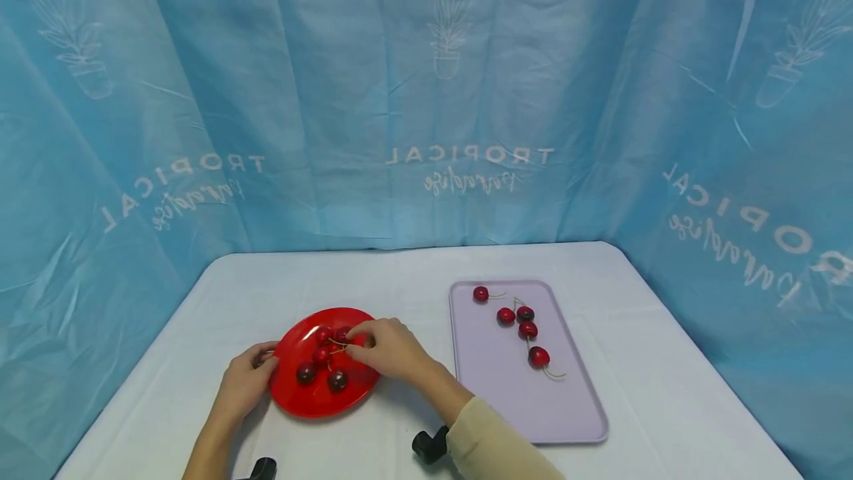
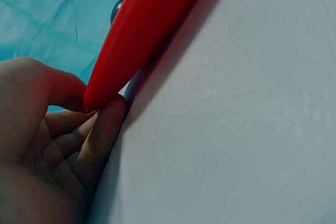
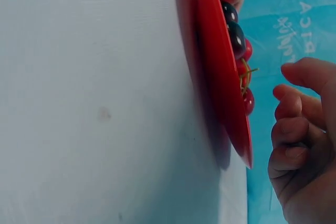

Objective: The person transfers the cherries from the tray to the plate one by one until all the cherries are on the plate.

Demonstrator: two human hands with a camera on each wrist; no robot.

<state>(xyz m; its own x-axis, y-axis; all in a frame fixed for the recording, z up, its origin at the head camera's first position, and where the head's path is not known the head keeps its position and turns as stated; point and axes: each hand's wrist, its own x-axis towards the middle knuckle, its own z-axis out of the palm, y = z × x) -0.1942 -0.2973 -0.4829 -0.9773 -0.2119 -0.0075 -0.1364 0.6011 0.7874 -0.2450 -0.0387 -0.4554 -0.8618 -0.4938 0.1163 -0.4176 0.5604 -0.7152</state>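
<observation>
A red plate (image 1: 296, 395) on the table's left half carries several cherries (image 1: 338, 380), some with green stems. At the plate's left edge, my left hand (image 1: 245, 384) pinches the rim between thumb and fingers. The left wrist view shows this grip on the rim (image 2: 118, 66), tilted in that view. My right hand (image 1: 395, 350) hovers above the plate's right side, close to the cherry stems. In the right wrist view, its thumb and forefinger (image 3: 307, 74) are bent with a gap between them, apart from the cherries (image 3: 248, 100), and nothing shows in them.
Right of the plate lies a pale purple tray (image 1: 520, 406) with several stemmed cherries (image 1: 539, 357) toward its far end. A white cloth (image 1: 413, 280) covers the table. Blue printed curtains (image 1: 466, 95) stand behind and at both sides. Black wrist devices (image 1: 429, 447) sit near the forearms.
</observation>
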